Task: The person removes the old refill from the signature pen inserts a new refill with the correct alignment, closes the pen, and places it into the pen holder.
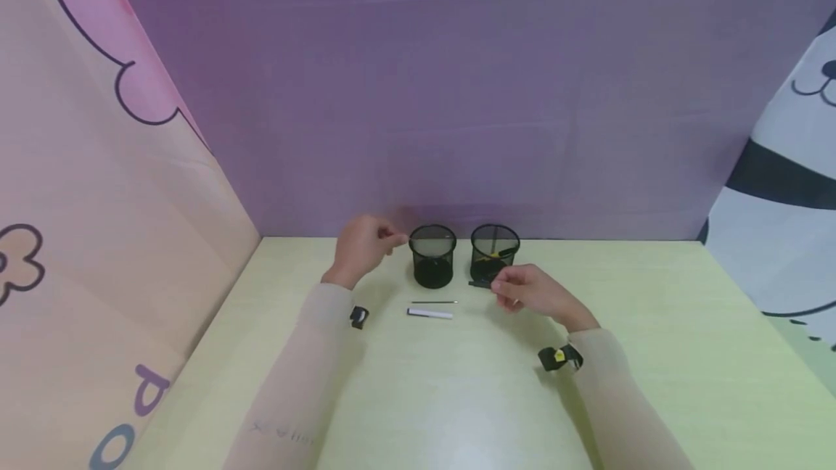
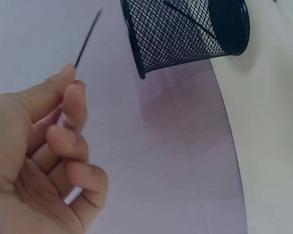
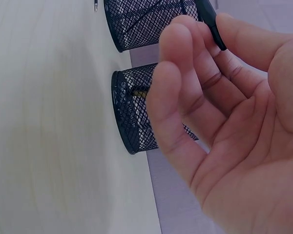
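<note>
In the head view my left hand (image 1: pixel 367 246) is beside the left black mesh pen cup (image 1: pixel 434 267). Its thumb and index finger pinch a thin dark pen refill (image 2: pixel 87 41), which extends over that cup's rim. My right hand (image 1: pixel 532 292) is in front of the right mesh pen cup (image 1: pixel 494 265), pinching a short black pen part (image 3: pixel 210 23) between thumb and fingers; its exact kind is unclear. Another slim refill (image 1: pixel 434 302) with a light tip lies on the table before the cups. Nearer to me lies a white pen barrel (image 1: pixel 431 314) with a dark end.
Inside the right cup is a yellow and black item (image 1: pixel 499 254). The cups stand upright side by side near the back of the pale table (image 1: pixel 451 390). Behind them rises a purple cloth wall (image 1: pixel 418 93); printed cloths hang at both sides.
</note>
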`<action>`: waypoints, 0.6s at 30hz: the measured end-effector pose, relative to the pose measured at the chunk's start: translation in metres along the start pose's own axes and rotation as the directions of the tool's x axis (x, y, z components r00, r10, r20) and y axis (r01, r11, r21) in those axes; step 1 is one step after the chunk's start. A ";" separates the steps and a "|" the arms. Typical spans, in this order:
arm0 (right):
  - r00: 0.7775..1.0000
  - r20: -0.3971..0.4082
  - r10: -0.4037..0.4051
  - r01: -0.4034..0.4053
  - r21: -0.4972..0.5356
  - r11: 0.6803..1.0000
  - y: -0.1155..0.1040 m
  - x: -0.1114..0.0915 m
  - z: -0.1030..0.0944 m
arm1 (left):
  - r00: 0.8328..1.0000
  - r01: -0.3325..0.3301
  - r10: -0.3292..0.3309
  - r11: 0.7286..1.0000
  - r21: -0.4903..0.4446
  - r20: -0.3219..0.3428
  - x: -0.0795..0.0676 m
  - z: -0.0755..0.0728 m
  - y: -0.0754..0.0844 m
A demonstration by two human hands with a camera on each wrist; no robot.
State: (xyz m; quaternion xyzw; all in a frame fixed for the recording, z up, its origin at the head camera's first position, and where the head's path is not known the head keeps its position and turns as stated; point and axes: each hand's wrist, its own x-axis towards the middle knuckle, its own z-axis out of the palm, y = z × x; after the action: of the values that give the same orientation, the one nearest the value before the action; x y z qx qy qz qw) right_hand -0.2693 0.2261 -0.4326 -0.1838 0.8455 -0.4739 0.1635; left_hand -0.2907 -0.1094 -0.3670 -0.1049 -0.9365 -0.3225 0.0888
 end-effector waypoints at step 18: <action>1.000 -0.015 0.026 -0.026 0.009 1.000 -0.003 -0.003 -0.004 | 0.991 -0.080 0.104 0.960 -0.268 0.079 -0.029 0.039 -0.032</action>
State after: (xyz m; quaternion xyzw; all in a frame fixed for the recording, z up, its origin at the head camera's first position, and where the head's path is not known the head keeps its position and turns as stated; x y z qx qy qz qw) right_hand -0.2676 0.2289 -0.4278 -0.1686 0.8469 -0.4768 0.1641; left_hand -0.2750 -0.1138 -0.4233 -0.1741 -0.8824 -0.4348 0.0455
